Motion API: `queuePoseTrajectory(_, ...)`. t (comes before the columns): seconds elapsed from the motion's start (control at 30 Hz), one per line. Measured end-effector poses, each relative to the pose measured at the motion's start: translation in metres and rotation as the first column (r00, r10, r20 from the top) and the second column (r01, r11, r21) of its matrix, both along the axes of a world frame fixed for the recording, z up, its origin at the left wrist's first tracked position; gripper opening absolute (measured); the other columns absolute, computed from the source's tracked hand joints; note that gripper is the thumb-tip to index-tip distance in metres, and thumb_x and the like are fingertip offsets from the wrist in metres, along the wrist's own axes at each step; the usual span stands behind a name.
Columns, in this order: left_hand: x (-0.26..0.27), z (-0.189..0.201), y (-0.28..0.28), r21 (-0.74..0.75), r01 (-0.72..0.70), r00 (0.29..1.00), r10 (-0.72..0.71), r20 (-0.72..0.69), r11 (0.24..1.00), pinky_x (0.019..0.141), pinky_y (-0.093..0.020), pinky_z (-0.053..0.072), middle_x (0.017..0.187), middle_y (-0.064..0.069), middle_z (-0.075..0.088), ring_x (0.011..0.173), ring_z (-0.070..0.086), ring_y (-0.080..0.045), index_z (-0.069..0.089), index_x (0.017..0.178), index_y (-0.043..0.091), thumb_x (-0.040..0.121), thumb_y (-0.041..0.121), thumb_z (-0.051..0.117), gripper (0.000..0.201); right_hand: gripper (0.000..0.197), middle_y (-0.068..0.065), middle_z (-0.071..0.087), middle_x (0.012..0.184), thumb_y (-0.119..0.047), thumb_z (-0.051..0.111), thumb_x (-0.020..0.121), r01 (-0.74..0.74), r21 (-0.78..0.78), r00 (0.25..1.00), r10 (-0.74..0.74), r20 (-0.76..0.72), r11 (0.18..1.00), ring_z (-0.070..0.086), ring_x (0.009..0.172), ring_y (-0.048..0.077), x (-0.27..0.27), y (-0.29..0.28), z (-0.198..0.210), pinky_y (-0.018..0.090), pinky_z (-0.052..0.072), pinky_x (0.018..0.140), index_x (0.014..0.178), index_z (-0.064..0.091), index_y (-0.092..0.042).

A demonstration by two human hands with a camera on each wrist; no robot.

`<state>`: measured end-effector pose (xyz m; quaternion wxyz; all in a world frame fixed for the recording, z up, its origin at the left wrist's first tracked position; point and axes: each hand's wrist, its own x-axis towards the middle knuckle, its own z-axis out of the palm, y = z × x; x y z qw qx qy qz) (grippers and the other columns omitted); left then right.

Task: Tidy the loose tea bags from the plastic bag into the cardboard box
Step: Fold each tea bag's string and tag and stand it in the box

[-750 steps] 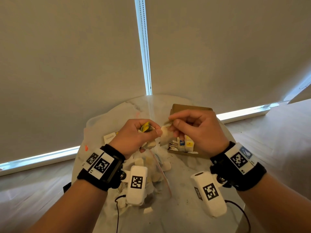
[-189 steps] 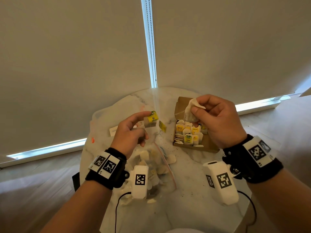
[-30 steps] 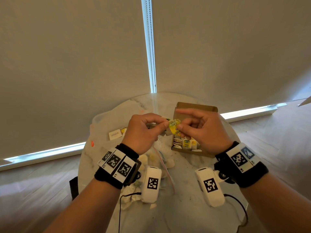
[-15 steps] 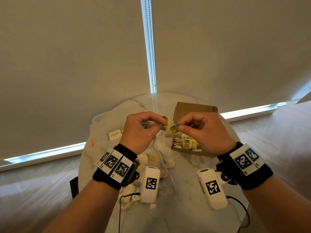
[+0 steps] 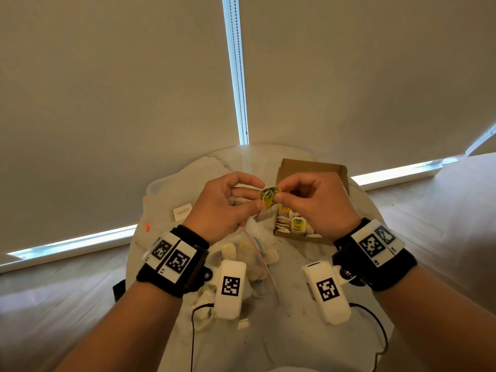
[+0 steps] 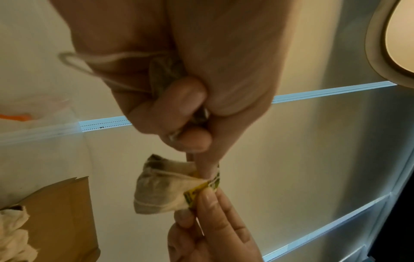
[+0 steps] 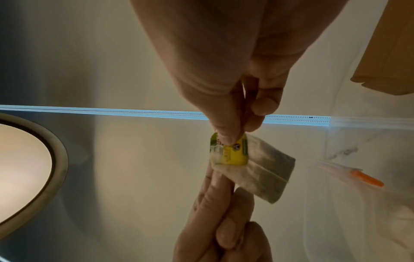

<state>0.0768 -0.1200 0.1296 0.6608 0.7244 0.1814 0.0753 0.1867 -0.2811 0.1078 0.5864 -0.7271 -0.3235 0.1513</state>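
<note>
Above the table, both hands meet on one tea bag [image 6: 161, 187] with a yellow paper tag [image 5: 269, 196]. My left hand [image 5: 255, 196] pinches the bag's top edge between thumb and forefinger, and its curled fingers keep a second tea bag [image 6: 165, 74] in the palm. My right hand [image 5: 281, 191] pinches the yellow tag [image 7: 230, 154] between thumb and forefinger, with the tea bag [image 7: 264, 175] hanging beside it. The open cardboard box [image 5: 311, 167] lies just behind and below the right hand, with several tagged tea bags [image 5: 295, 224] standing in it. The clear plastic bag [image 5: 255, 264] of loose tea bags lies under the left wrist.
All of this sits on a round white marble table [image 5: 295, 345] speckled with tea crumbs. A small white card [image 5: 183, 210] and an orange bit [image 5: 147, 226] lie at the left rear. Closed blinds [image 5: 107, 103] hang behind. Cables trail over the table's front edge.
Half a second ago the hands were slightly apart, each at a yellow tag. Now the fingertips have closed together on the tag, slightly higher above the box.
</note>
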Motion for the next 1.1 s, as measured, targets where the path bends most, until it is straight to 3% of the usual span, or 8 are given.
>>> queuePoseTrajectory(0.07,0.000,-0.001,0.001,0.008,0.005,1.000,-0.005,0.011,1.000,0.037,-0.013,0.035,0.088,-0.010,0.075,0.040,0.048,-0.005,0.070,0.106,0.007,0.086,0.000,0.070,0.022,0.006,-0.002,0.073,0.078,-0.011,0.078,0.081,0.020,-0.023,0.999,-0.019,0.028,1.000,0.068,0.072,0.015,0.003,0.000,-0.002,0.028,0.058,0.070,0.083,0.075,-0.016)
queuePoseTrajectory(0.23,0.012,-0.015,-0.002,0.206,-0.068,0.997,0.061,0.044,0.976,0.046,-0.019,0.045,0.080,-0.003,0.073,0.046,0.054,-0.002,0.076,0.091,0.013,0.085,0.009,0.075,0.007,0.007,-0.005,0.072,0.081,-0.012,0.077,0.082,0.018,-0.084,0.999,-0.014,0.048,0.996,0.069,0.076,0.010,0.009,0.003,-0.009,0.028,0.058,0.073,0.084,0.074,-0.017)
queuePoseTrajectory(0.47,0.024,-0.030,0.001,0.168,-0.140,0.990,0.142,0.001,0.976,0.043,-0.015,0.039,0.090,-0.013,0.073,0.045,0.052,-0.008,0.073,0.092,0.011,0.090,0.015,0.070,0.005,0.014,0.000,0.074,0.086,-0.004,0.071,0.085,0.181,-0.207,0.977,-0.200,-0.072,0.961,0.072,0.081,0.022,0.071,-0.024,-0.037,0.033,0.061,0.072,0.086,0.070,-0.018)
queuePoseTrajectory(0.67,0.031,-0.042,0.004,0.152,-0.108,0.992,0.117,-0.053,0.982,0.041,-0.015,0.037,0.086,-0.009,0.074,0.045,0.051,-0.011,0.073,0.094,0.010,0.092,0.013,0.067,0.007,0.011,0.004,0.070,0.089,-0.013,0.073,0.085,0.378,-0.465,0.911,-0.412,0.031,0.801,0.069,0.081,0.022,0.122,-0.054,-0.114,0.037,0.060,0.071,0.085,0.067,-0.022)
queuePoseTrajectory(0.77,0.035,-0.047,0.006,0.151,-0.100,0.991,0.112,-0.074,0.984,0.041,-0.018,0.038,0.084,-0.006,0.075,0.045,0.050,-0.011,0.073,0.093,0.011,0.093,0.012,0.066,0.007,0.009,-0.001,0.068,0.087,-0.021,0.074,0.084,0.434,-0.623,0.878,-0.460,0.131,0.650,0.064,0.085,0.022,0.133,-0.056,-0.153,0.041,0.054,0.084,0.082,0.066,-0.025)
queuePoseTrajectory(0.83,0.039,-0.049,0.008,0.140,-0.104,0.989,0.117,-0.086,0.985,0.040,-0.020,0.038,0.083,-0.004,0.075,0.045,0.051,-0.011,0.073,0.092,0.012,0.093,0.013,0.066,0.007,0.011,0.003,0.069,0.093,-0.020,0.073,0.086,0.437,-0.689,0.870,-0.466,0.162,0.577,0.059,0.089,0.021,0.137,-0.053,-0.168,0.034,0.048,0.086,0.080,0.063,-0.023)
queuePoseTrajectory(0.97,0.045,-0.054,0.010,0.122,-0.120,0.986,0.133,-0.102,0.985,0.039,-0.022,0.038,0.081,-0.003,0.074,0.045,0.051,-0.011,0.072,0.091,0.013,0.093,0.013,0.065,0.007,0.012,0.008,0.068,0.103,-0.017,0.070,0.087,0.390,-0.759,0.886,-0.437,0.156,0.521,0.058,0.102,0.029,0.142,-0.041,-0.188,0.028,0.038,0.081,0.080,0.063,-0.022)
queuePoseTrajectory(1.1,0.050,-0.060,0.012,0.119,-0.118,0.985,0.132,-0.114,0.986,0.039,-0.023,0.038,0.082,-0.004,0.074,0.045,0.051,-0.011,0.072,0.092,0.011,0.094,0.013,0.065,0.008,0.008,0.011,0.065,0.116,-0.013,0.067,0.090,0.361,-0.796,0.884,-0.449,0.127,0.486,0.055,0.111,0.030,0.145,-0.030,-0.199,0.024,0.031,0.079,0.097,0.071,-0.011)
